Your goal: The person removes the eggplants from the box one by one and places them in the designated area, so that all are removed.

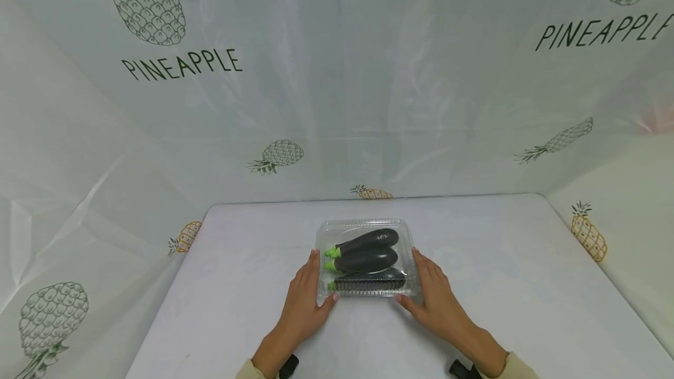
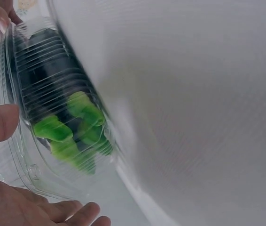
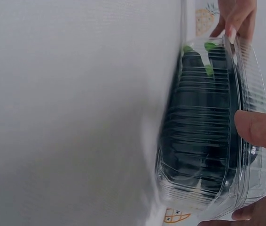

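A clear plastic clamshell container (image 1: 363, 225) sits on the white table with its lid down. Inside lie several dark eggplants (image 1: 367, 260), their green stems (image 2: 85, 109) pointing to the left. Along the container's left side, my left hand (image 1: 305, 304) rests with fairly straight fingers and its thumb by the front left corner. My right hand (image 1: 439, 303) mirrors it on the right side, fingers extended and thumb at the front right corner. The right wrist view has the right thumb (image 3: 257, 128) against the container's rim; the fingertips there are partly cut off.
The white table (image 1: 237, 285) reaches out on both sides of the container. Behind and beside it hangs a pale sheet (image 1: 363, 75) printed with pineapples and lettering. A dark band (image 1: 288, 366) is on the left wrist and another (image 1: 463, 369) on the right.
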`<state>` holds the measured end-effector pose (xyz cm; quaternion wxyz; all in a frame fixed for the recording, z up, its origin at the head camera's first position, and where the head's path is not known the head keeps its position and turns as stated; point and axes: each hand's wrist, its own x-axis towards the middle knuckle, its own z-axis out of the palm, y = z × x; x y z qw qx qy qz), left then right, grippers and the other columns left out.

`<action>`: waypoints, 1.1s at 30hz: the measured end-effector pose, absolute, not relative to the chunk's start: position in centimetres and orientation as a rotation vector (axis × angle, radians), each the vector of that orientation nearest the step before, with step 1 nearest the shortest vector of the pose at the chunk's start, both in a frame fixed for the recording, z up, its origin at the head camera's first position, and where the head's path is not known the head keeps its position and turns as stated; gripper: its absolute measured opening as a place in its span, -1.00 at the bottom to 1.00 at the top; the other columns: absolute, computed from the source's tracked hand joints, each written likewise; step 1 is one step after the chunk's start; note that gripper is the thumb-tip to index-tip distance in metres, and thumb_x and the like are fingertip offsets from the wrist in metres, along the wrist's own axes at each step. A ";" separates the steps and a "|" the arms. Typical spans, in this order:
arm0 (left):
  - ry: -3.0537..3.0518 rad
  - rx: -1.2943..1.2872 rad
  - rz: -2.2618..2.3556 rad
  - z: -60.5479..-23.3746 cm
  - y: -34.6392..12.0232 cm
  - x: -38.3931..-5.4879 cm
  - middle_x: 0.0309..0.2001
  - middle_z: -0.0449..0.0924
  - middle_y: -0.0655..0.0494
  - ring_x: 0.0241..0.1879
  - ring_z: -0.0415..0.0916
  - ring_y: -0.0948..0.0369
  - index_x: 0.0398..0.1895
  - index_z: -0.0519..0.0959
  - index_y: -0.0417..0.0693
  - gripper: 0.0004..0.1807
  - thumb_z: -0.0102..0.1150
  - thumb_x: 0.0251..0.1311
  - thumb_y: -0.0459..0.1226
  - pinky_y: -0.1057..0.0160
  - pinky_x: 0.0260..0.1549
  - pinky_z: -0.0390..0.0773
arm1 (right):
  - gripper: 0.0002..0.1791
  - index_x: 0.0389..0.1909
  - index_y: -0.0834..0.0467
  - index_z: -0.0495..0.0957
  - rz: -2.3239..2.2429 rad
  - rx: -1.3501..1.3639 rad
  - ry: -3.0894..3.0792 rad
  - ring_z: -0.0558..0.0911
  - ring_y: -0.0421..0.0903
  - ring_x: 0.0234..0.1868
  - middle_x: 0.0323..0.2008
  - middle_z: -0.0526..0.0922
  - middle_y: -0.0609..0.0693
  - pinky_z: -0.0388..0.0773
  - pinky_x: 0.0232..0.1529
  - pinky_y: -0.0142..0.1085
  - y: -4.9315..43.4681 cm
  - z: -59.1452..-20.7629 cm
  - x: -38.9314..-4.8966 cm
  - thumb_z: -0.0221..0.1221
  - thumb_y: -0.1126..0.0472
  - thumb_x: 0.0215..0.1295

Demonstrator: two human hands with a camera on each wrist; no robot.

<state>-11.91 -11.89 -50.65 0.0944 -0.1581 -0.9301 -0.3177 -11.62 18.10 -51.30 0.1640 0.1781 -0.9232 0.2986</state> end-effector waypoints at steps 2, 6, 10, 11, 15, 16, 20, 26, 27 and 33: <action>-2.750 -0.475 -0.931 -50.7 -11.8 -11.9 0.59 0.16 -0.36 0.48 0.26 -0.29 0.60 0.10 -0.43 -0.01 0.44 0.25 -0.23 -0.38 0.38 0.36 | 0.11 0.57 0.37 0.11 0.856 0.505 -2.637 0.39 0.41 0.40 0.41 0.42 0.41 0.34 0.37 0.40 18.1 -51.3 -11.6 0.53 0.07 0.16; -2.740 -0.478 -0.924 -50.8 -11.7 -11.8 0.58 0.16 -0.38 0.49 0.25 -0.30 0.59 0.12 -0.45 -0.04 0.43 0.26 -0.26 -0.38 0.39 0.36 | 0.11 0.57 0.37 0.12 0.855 0.496 -2.653 0.38 0.42 0.40 0.39 0.43 0.41 0.34 0.37 0.41 18.2 -51.1 -11.6 0.53 0.05 0.15; -2.744 -0.471 -0.922 -50.8 -11.6 -11.8 0.59 0.16 -0.37 0.50 0.23 -0.29 0.59 0.12 -0.44 -0.06 0.40 0.28 -0.26 -0.38 0.40 0.35 | 0.12 0.57 0.37 0.11 0.852 0.493 -2.661 0.38 0.42 0.40 0.39 0.43 0.42 0.33 0.37 0.41 18.3 -51.0 -11.6 0.53 0.04 0.16; -2.748 -0.467 -0.923 -50.8 -11.6 -11.8 0.59 0.15 -0.37 0.50 0.23 -0.29 0.59 0.12 -0.44 -0.07 0.39 0.29 -0.25 -0.38 0.40 0.34 | 0.11 0.57 0.38 0.11 0.852 0.493 -2.662 0.38 0.43 0.40 0.39 0.43 0.42 0.34 0.37 0.41 18.2 -51.0 -11.6 0.53 0.05 0.16; -2.747 -0.471 -0.919 -50.8 -11.6 -11.7 0.58 0.15 -0.39 0.49 0.23 -0.31 0.59 0.12 -0.45 -0.08 0.38 0.31 -0.26 -0.40 0.39 0.34 | 0.11 0.57 0.38 0.12 0.847 0.494 -2.661 0.39 0.43 0.40 0.38 0.44 0.42 0.34 0.36 0.42 18.3 -51.0 -11.6 0.53 0.04 0.15; -2.749 -0.471 -0.919 -50.8 -11.6 -11.7 0.58 0.14 -0.40 0.49 0.23 -0.31 0.59 0.11 -0.46 -0.08 0.38 0.31 -0.26 -0.40 0.39 0.34 | 0.11 0.57 0.38 0.12 0.847 0.493 -2.663 0.38 0.43 0.40 0.38 0.43 0.42 0.34 0.37 0.42 18.3 -51.0 -11.7 0.52 0.04 0.16; -2.766 -0.462 -0.926 -50.8 -11.5 -11.7 0.59 0.12 -0.42 0.50 0.22 -0.32 0.60 0.08 -0.44 -0.07 0.37 0.33 -0.27 -0.41 0.40 0.32 | 0.11 0.57 0.38 0.12 0.847 0.487 -2.668 0.38 0.44 0.40 0.38 0.43 0.43 0.33 0.37 0.44 18.3 -50.9 -11.6 0.52 0.03 0.16; -2.779 -0.439 -0.937 -50.5 -11.4 -11.6 0.59 0.10 -0.42 0.51 0.19 -0.32 0.61 0.07 -0.43 -0.08 0.35 0.36 -0.27 -0.41 0.42 0.29 | 0.11 0.57 0.37 0.12 0.855 0.475 -2.676 0.37 0.44 0.41 0.39 0.42 0.42 0.33 0.37 0.44 18.2 -50.9 -11.6 0.52 0.03 0.17; -2.778 -0.437 -0.937 -50.5 -11.3 -11.5 0.59 0.10 -0.42 0.51 0.20 -0.32 0.61 0.07 -0.43 -0.09 0.35 0.36 -0.28 -0.41 0.42 0.29 | 0.11 0.57 0.36 0.12 0.856 0.473 -2.677 0.37 0.44 0.41 0.39 0.42 0.42 0.33 0.37 0.44 18.2 -50.9 -11.6 0.52 0.03 0.17; -2.775 -0.418 -0.970 -50.4 -11.2 -11.4 0.58 0.12 -0.43 0.50 0.20 -0.33 0.61 0.09 -0.43 -0.11 0.34 0.36 -0.31 -0.43 0.42 0.27 | 0.10 0.57 0.38 0.12 0.847 0.469 -2.686 0.37 0.45 0.42 0.42 0.41 0.42 0.33 0.38 0.43 18.2 -50.7 -11.6 0.52 0.03 0.18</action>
